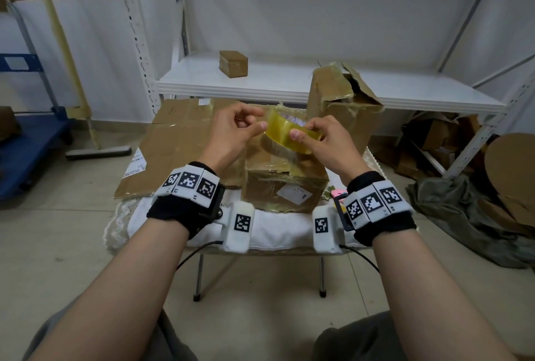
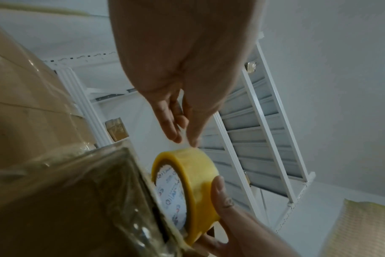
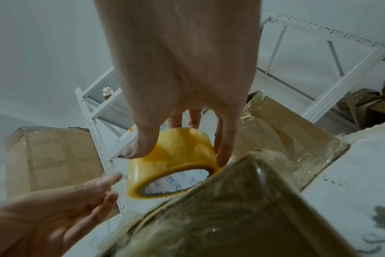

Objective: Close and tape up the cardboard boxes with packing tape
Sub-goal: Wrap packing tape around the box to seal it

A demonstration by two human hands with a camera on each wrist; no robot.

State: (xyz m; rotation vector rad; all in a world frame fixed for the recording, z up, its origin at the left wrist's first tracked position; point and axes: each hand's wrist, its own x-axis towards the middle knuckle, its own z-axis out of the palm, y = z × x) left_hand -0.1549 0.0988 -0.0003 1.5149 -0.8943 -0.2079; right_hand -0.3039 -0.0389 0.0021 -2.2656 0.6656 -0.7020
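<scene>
A yellow packing tape roll [image 1: 285,132] is held up over a closed, tape-wrapped cardboard box [image 1: 285,187] on a cushioned stool. My right hand [image 1: 304,135] grips the roll, thumb on the near side and fingers behind it. In the right wrist view the roll [image 3: 171,165] sits between that thumb and those fingers. My left hand [image 1: 259,120] is just left of the roll, with its index fingertip touching the roll's edge. In the left wrist view its fingertips [image 2: 175,137] hover at the top of the roll [image 2: 193,182]. No pulled-out strip of tape shows.
A taller torn-open box [image 1: 341,100] stands behind on the right, flattened cardboard [image 1: 179,140] lies to the left. A small taped box [image 1: 233,63] sits on the white shelf [image 1: 289,85]. A blue cart [image 1: 29,152] is at far left, and cardboard scraps at right.
</scene>
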